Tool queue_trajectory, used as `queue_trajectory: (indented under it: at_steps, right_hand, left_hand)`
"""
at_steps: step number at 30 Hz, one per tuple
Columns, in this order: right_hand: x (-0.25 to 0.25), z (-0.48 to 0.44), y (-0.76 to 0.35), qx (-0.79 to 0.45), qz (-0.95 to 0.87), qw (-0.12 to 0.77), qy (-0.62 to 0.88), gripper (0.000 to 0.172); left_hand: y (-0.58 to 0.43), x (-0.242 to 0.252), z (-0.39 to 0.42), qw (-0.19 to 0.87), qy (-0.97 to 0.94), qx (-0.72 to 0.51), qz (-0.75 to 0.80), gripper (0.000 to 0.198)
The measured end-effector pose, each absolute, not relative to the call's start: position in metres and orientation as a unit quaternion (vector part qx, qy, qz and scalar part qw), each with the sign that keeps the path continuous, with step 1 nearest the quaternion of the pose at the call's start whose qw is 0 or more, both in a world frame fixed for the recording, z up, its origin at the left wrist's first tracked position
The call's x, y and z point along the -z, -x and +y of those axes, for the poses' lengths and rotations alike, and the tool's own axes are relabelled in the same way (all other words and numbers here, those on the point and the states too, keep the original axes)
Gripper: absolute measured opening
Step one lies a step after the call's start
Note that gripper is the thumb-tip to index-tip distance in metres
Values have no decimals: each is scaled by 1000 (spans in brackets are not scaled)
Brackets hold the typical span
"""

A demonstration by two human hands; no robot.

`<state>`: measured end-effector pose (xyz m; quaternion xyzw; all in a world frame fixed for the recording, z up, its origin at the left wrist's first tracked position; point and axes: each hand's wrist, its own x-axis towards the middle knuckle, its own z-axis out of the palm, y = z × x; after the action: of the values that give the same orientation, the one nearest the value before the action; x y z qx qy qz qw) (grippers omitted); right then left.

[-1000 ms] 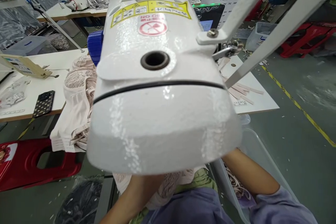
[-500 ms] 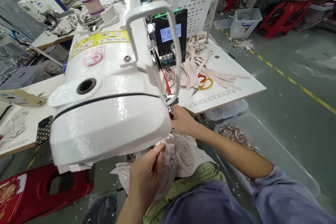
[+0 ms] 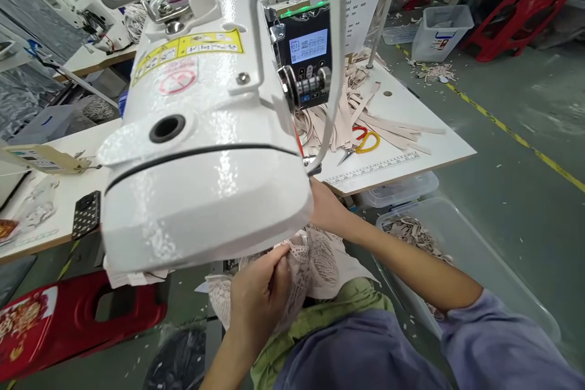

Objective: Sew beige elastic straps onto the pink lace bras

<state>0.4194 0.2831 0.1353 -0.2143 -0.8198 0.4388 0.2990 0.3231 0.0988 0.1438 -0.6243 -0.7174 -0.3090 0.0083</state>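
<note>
A large white sewing machine head (image 3: pixel 205 195) fills the middle of the view and hides its own needle area. Below its front edge my left hand (image 3: pixel 262 286) pinches the edge of a pale pink lace bra (image 3: pixel 323 262) between thumb and fingers. The bra hangs over my lap, its patterned cups partly covered by that hand. My right hand (image 3: pixel 326 210) reaches in behind the right side of the machine head, close above the bra. Its fingers are hidden there, so I cannot see what they touch.
On the white table (image 3: pixel 439 149) lie pale fabric strips (image 3: pixel 338 128), scissors with red and yellow handles (image 3: pixel 367 141) and a ruler (image 3: pixel 379 167). A clear bin (image 3: pixel 493 274) of scraps stands at right, a red stool (image 3: pixel 82 323) at lower left. A phone (image 3: pixel 86 214) lies at left.
The view has shifted slightly, so the machine and table appear further right. More of my right hand's fingers are now covered by the machine head. My left hand keeps its pinch on the bra.
</note>
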Motion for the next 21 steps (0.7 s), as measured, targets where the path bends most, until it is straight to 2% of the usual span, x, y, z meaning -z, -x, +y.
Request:
queue_trajectory:
  at_steps: [7,11,13,17,21]
  right_hand:
    - [-131,285,-422,-446,-819,301,201,3]
    - [-127,286,-423,-447,-817,301,205,4]
    - [-125,285,-425,-446,-814,304,213,6]
    - [-127,280,-431,-442,-808,297,253,8]
    - [-130,279,-433,-415,-830,263,263,9]
  left_hand:
    - [-322,-140,99,22,615,299,-729,27]
    - [-324,-122,89,98,577,306,-751,21]
    - [-335,-114,85,133,568,305,-753,27]
    - [-371,-115,91,113,599,255,-750,46]
    - [-391,-127,104,158,579,242,-762,44]
